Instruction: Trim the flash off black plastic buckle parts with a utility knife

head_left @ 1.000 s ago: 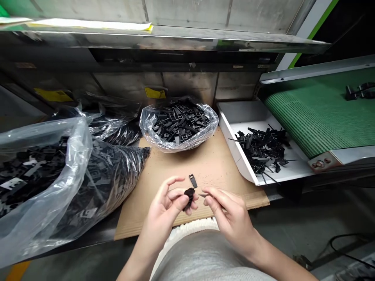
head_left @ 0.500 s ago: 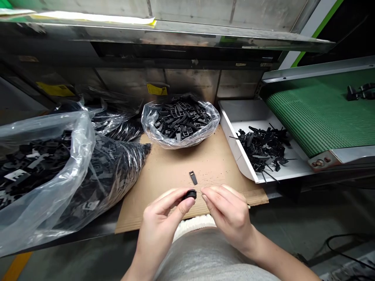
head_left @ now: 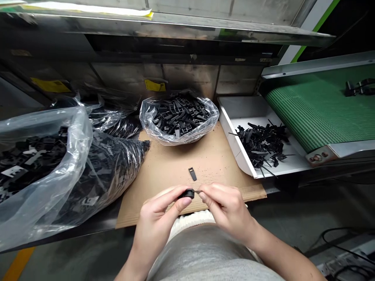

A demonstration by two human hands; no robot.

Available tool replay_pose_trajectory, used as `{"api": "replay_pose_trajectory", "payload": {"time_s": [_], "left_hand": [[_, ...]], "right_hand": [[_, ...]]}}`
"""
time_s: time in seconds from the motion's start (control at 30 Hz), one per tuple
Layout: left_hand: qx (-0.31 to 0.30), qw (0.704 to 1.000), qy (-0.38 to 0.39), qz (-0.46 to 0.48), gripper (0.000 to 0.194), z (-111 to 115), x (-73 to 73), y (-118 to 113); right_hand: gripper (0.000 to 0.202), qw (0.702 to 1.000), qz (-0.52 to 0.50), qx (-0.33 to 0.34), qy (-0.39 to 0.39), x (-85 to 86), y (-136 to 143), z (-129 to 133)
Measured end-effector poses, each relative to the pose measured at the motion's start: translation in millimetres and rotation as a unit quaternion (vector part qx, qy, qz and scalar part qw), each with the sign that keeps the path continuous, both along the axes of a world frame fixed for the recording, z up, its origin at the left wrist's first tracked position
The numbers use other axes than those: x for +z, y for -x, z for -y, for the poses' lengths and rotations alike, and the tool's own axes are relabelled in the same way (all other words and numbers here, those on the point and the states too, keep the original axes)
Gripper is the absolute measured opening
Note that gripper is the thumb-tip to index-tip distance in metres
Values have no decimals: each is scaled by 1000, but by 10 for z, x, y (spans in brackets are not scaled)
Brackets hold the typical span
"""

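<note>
Between the thumb and fingers of my left hand [head_left: 161,212] is a small black part [head_left: 187,193]. Close to its right side, my right hand [head_left: 227,205] pinches a thin, pin-like piece [head_left: 197,191] whose tip meets or nearly meets the black part. Just beyond my fingers, a flat black clip [head_left: 192,174] with a small rectangular opening lies on the brown cardboard [head_left: 164,168]. Both hands are above the cardboard's near edge.
A clear bag of black clips [head_left: 180,117] sits at the back. Large bags of black parts [head_left: 111,168] fill the left. At right are a white tray [head_left: 237,152] with thin black pieces and a green conveyor belt [head_left: 319,113]. A metal shelf [head_left: 175,25] spans above.
The whole view has shifted slightly upward. Both hands keep their grips, and the thin piece's end now appears at or against the black part.
</note>
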State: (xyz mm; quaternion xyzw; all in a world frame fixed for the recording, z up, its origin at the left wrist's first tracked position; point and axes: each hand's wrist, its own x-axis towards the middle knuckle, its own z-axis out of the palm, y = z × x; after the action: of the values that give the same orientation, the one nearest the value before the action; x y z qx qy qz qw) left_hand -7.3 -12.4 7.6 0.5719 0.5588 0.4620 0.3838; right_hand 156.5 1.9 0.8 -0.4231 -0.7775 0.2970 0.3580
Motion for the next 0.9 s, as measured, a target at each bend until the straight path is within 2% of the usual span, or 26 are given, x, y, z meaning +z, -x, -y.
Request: {"api": "replay_pose_trajectory", "payload": {"time_s": [0.13,0.23,0.3,0.37,0.43,0.47,0.5,0.53,0.57,0.63,0.67,0.7,0.77,0.9], "left_hand": [[-27,999,-41,-10,15,-2,7,25],[-40,996,-78,-29,18,-5,11,37],[-38,993,-99,-49,19,-8,8,42],[-46,988,-126,-70,20,-15,3,48],[-66,981,-157,-91,20,-25,-2,56],[-75,978,-168,-103,20,-29,-5,61],[-82,974,-175,-115,20,-31,-10,65],[-86,972,-178,-128,20,-32,-18,69],[-85,970,-179,-141,21,-31,-28,71],[-69,964,-190,-171,24,-24,-55,70],[-57,959,-203,-188,27,-20,-71,65],[-46,952,-223,-203,30,-18,-86,59],[-33,935,-269,-228,35,-16,-110,44],[-47,914,-318,-249,39,-36,-123,36]], "right_hand": [[28,985,-58,90,135,123,-41,-57],[28,972,-101,108,185,157,-48,-69],[28,952,-140,112,247,138,-60,-86],[23,897,-194,158,364,99,-90,-126],[20,810,-230,240,484,67,-138,-178],[20,771,-238,276,522,61,-162,-198],[20,751,-242,296,538,64,-183,-208],[20,758,-247,288,531,73,-197,-207],[20,791,-253,248,500,86,-202,-191],[20,886,-246,111,376,111,-183,-128],[20,924,-225,47,306,115,-161,-88],[20,948,-199,2,247,113,-134,-48],[22,970,-152,-20,191,90,-80,12],[27,976,-117,5,185,46,-36,20]]}}
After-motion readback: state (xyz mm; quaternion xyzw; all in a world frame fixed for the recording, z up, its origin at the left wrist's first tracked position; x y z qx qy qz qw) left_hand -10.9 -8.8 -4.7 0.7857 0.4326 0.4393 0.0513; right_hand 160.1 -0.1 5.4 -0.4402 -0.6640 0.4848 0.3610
